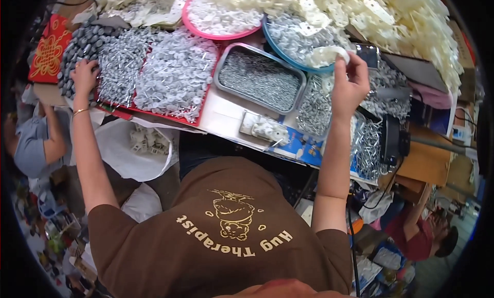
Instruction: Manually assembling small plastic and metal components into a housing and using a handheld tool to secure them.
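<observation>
Left hand [85, 74] lies palm down, fingers spread and loosely curled, on the pile of grey round caps [77, 51] at the far left of the bench. Whether any cap is pinched under the fingers cannot be told; the hand covers them. A thin bracelet [80, 111] sits at that wrist.

Just right of the caps: a red tray [154, 115] carrying two heaps, silver screws [121, 64] and pale washered fasteners [177, 74]. The heaps run together, individual pieces too small to separate.

Centre: a grey rectangular metal tray [226, 87] filled with fine silver pins, well apart from both hands. Behind it, a pink round dish [193, 28] of white parts, and a blue round dish [280, 48] of silver-white parts. In front of the metal tray, a small clear bag of white pieces [265, 128] lies on the bench edge.

Right hand [350, 84] is raised above the right rim of the blue dish, thumb and fingers closed on a white plastic piece [329, 53]. The piece's shape is blurred and partly masked by the fingertips. Beyond the hand, a large mound of cream plastic brackets [411, 25] runs off the top edge.

Right of the wrist: a dark boxy device [391, 138], outline unclear, beside loose silver screws.

Below the bench, a white sack [128, 149] holds white parts, half hidden. Other persons' arms show at the far left and lower right, cut by the rim.
</observation>
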### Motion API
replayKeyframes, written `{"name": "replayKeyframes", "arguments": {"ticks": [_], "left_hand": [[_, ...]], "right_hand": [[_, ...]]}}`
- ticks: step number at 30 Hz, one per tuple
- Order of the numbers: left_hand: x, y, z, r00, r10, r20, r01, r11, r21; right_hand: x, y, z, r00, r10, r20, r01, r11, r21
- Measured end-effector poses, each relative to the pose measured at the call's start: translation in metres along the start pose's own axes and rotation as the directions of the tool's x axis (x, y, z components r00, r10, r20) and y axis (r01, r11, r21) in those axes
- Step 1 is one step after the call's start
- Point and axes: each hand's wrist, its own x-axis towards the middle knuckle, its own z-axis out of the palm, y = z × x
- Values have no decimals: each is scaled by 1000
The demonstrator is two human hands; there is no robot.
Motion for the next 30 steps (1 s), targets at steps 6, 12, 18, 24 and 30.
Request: {"name": "replayKeyframes", "arguments": {"ticks": [6,12,18,24,30], "left_hand": [[8,-31,44,979,-114,-172,122,992,37],[14,-37,55,988,-13,-153,32,992,122],[18,-21,61,984,-65,-165,101,969,223],[28,-98,125,988,-103,-113,94,992,-83],[27,-97,124,984,-58,-170,7,958,-287]], "right_hand": [[-30,-25,-23,993,102,59,-113,970,213],[-60,-33,-41,986,124,111,-139,981,135],[-73,-28,-38,966,197,169,-234,944,233],[-77,-37,-38,953,208,220,-273,905,328],[-84,-16,-43,957,221,189,-273,907,321]]}}
